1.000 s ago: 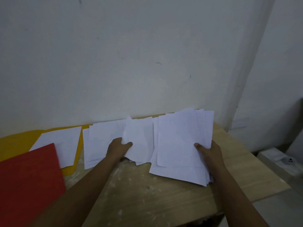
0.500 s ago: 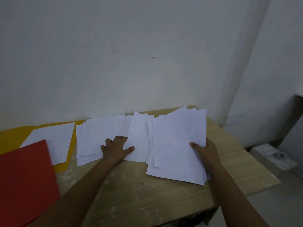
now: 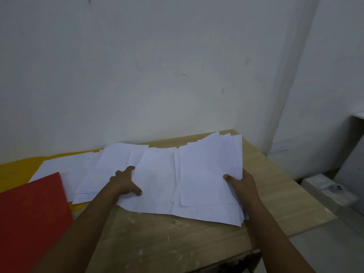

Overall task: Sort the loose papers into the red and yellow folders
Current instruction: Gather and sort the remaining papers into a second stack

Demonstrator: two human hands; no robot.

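- The red folder (image 3: 31,211) lies at the near left edge of the wooden table (image 3: 157,243), overlapping the yellow folder (image 3: 13,170) that stretches along the wall behind it.
- A single white sheet (image 3: 59,166) rests on the yellow folder, its near corner tucked under the red one.
- Next comes a fanned pile of loose papers (image 3: 102,174), partly on the yellow folder and partly on bare wood.
- The left hand (image 3: 124,184) lies flat on the papers with fingers straight and thumb spread wide — it presses on the edge of a middle sheet (image 3: 155,184) that overlaps the left pile.
- On the right sits a thicker stack (image 3: 206,184), untidy, its corners sticking out toward the wall.
- The right hand (image 3: 242,186) grips this stack at its right edge — thumb on top, fingers curled underneath and hidden.
- Beyond the table's right end, a white box (image 3: 327,190) sits on the floor.
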